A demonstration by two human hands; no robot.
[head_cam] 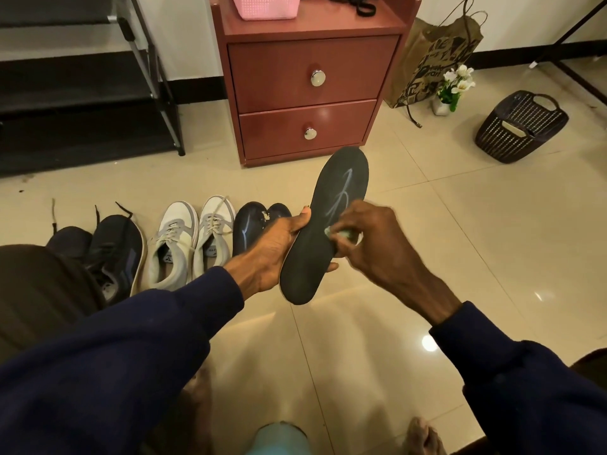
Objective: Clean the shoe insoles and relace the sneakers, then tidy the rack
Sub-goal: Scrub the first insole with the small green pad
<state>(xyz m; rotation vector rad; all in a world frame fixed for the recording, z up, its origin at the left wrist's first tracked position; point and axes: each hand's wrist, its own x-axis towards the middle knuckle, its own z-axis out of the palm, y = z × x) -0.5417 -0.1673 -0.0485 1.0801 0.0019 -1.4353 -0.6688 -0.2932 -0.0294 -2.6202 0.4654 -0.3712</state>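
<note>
My left hand (276, 251) grips a dark insole (328, 221) by its left edge and holds it up over the floor, toe end pointing away. A pale logo mark shows on its surface. My right hand (371, 238) pinches a small pale cloth (345, 234) and presses it against the insole's middle. On the floor behind lie two more dark insoles (253, 224), a pair of white-grey sneakers (190, 238) and a pair of dark sneakers (111, 254) with loose laces.
A red-brown two-drawer cabinet (305, 90) stands ahead, with a pink basket (266, 6) and black laces (354, 3) on top. A black shoe rack (82, 93) is at the left. A paper bag (433, 64), a small flower pot (453, 90) and a dark basket (522, 126) sit at the right.
</note>
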